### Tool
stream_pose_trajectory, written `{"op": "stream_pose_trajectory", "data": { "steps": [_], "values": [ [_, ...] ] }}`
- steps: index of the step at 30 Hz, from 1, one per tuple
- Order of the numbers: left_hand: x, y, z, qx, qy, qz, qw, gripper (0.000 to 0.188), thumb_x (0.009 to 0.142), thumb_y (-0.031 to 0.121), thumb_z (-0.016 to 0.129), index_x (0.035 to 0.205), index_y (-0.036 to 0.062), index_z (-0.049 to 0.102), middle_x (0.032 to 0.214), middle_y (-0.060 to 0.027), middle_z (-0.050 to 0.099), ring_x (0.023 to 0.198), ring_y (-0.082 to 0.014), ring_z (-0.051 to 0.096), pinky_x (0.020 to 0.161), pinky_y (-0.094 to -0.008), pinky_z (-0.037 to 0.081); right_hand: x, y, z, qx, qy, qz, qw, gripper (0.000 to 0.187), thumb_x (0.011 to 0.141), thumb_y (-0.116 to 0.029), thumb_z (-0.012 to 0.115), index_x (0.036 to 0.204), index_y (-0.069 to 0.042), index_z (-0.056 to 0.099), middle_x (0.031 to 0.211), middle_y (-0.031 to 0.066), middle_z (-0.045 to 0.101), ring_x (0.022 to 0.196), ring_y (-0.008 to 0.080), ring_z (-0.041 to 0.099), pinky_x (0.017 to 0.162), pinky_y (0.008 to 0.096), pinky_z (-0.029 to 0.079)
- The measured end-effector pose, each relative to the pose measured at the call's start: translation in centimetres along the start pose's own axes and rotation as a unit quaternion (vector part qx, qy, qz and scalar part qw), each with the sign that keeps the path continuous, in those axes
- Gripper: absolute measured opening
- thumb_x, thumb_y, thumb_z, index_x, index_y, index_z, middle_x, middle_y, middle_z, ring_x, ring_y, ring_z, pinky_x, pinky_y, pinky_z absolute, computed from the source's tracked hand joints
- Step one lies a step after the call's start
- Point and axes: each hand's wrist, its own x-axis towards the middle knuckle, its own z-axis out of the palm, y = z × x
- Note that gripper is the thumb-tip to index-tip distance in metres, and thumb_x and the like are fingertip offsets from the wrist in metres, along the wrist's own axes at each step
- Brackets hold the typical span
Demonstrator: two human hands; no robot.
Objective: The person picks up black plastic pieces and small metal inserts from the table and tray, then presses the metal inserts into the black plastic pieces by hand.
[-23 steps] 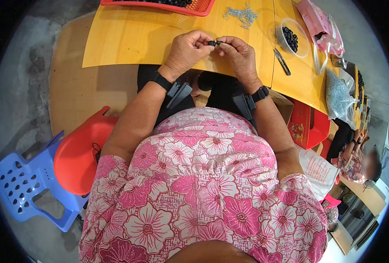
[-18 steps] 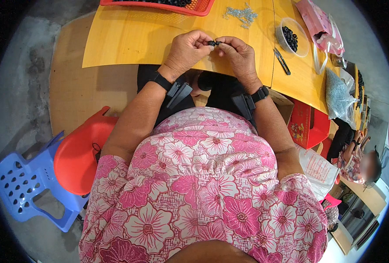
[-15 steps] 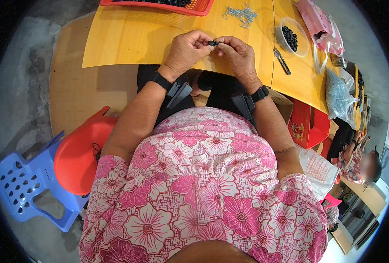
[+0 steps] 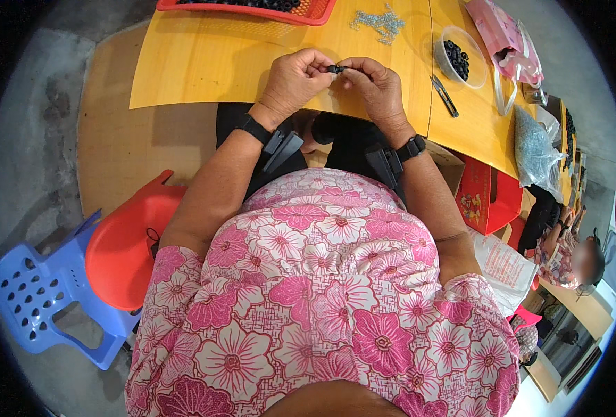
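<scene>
Above the desk (image 4: 204,69) edge, left hand (image 4: 295,78) and right hand (image 4: 372,85) pinched a small black piece (image 4: 334,69), fingers clamped at its ends; it looked light, stiff, easily dropped.

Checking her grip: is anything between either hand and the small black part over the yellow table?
Nothing visible. The left hand and right hand both pinch the black part directly at the fingertips, above the table. The scissors and bowl lie off to the right.

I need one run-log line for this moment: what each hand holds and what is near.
left hand: pinches small black part | right hand: pinches same part | nearby: clear bowl, scissors
</scene>
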Motion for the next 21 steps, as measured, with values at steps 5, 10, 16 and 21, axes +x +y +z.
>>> {"op": "stream_pose_trajectory", "data": {
  "steps": [5, 10, 16, 21],
  "values": [
    [-0.1, 0.2, -0.1, 0.009, 0.002, 0.003, 1.000, 0.013, 0.080, 0.008, 0.067, 0.090, 0.0016, 0.062, 0.078, 0.0005, 0.064, 0.069, -0.0043, 0.058, 0.064, -0.0192, 0.050, -0.1, -0.5, 0.2, -0.054, 0.009, -0.011, 0.998, 0.013, 0.086, -0.005, 0.059, 0.094, 0.003, 0.064, 0.077, 0.0040, 0.064, 0.067, 0.0085, 0.057, 0.065, 0.0211, 0.048],
    [-0.2, 0.2, -0.2, 0.006, 0.005, 0.006, 1.000, 0.015, 0.079, 0.009, 0.068, 0.090, 0.0012, 0.062, 0.078, 0.0001, 0.065, 0.068, -0.0047, 0.059, 0.064, -0.0193, 0.050, -0.1, -0.6, 0.5, -0.087, 0.024, -0.024, 0.996, 0.012, 0.085, -0.005, 0.061, 0.094, 0.002, 0.065, 0.077, 0.0052, 0.065, 0.066, 0.0098, 0.059, 0.063, 0.0223, 0.048],
    [-0.3, 0.6, -0.5, 0.033, 0.003, -0.006, 0.999, 0.016, 0.078, 0.010, 0.069, 0.090, 0.0015, 0.063, 0.076, -0.0007, 0.065, 0.067, -0.0053, 0.059, 0.063, -0.0199, 0.049, -0.1, -1.2, 0.8, -0.172, 0.035, -0.048, 0.983, 0.012, 0.084, -0.006, 0.062, 0.092, 0.001, 0.066, 0.076, 0.0069, 0.065, 0.063, 0.0110, 0.059, 0.061, 0.0231, 0.049],
    [-0.4, 0.4, -0.6, 0.033, 0.016, -0.002, 0.999, 0.015, 0.076, 0.010, 0.070, 0.088, 0.0021, 0.065, 0.073, -0.0021, 0.065, 0.065, -0.0065, 0.059, 0.060, -0.0207, 0.050, -0.2, -1.8, 1.4, -0.131, 0.037, 0.013, 0.991, 0.013, 0.083, -0.006, 0.062, 0.092, 0.003, 0.066, 0.073, 0.0067, 0.065, 0.061, 0.0107, 0.059, 0.059, 0.0226, 0.048]
  ]
}}
